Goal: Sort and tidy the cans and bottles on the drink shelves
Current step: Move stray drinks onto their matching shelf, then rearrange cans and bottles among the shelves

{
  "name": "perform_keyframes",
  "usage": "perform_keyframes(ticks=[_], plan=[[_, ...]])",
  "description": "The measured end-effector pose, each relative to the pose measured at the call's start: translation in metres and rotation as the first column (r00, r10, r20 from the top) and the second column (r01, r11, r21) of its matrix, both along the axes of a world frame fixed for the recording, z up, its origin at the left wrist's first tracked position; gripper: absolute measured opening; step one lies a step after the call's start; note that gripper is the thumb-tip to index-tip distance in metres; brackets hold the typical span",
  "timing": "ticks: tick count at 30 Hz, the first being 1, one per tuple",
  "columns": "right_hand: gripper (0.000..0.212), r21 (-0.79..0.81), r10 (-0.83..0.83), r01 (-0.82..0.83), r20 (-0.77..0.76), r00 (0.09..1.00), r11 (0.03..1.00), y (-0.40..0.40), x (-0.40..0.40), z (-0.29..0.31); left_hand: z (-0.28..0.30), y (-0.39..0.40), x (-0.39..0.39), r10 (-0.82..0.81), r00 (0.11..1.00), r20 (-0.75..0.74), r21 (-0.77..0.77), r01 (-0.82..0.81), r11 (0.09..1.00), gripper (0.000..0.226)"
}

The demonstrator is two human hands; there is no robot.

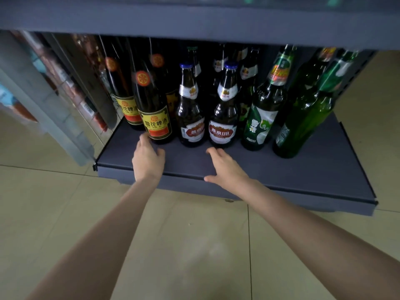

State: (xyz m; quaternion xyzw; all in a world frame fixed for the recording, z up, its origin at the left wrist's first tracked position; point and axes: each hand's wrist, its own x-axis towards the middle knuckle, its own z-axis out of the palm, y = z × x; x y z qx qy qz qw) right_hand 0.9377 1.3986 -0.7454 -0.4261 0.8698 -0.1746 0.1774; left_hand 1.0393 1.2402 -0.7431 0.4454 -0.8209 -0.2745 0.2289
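Observation:
On the bottom shelf stands a front row of beer bottles. From the left come a dark bottle with a yellow label, two brown bottles with red and white labels, a green bottle with a white and green label and a plain green bottle. More bottles stand behind them. My left hand hovers over the shelf with its fingertips at the base of the yellow-label bottle. My right hand lies open over the shelf, just in front of the second brown bottle.
The upper shelf's dark front edge overhangs the bottles. A metal upright and a neighbouring shelf unit with blurred packages stand at the left. Beige tiled floor lies in front of the shelf.

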Motion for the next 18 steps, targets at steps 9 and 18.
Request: perform_keyframes(ticks=[9, 18], plan=[[0.047, -0.549, -0.106, -0.051, -0.251, 0.962, 0.834, 0.110, 0.000, 0.163, 0.155, 0.048, 0.002, -0.676, 0.734, 0.062, -0.831, 0.413, 0.372, 0.031], [0.066, -0.781, -0.435, 0.224, -0.067, 0.898, 0.583, 0.131, -0.059, 0.295, 0.269, 0.090, -0.076, -0.554, 0.819, -0.150, -0.658, 0.335, 0.674, 0.041]])
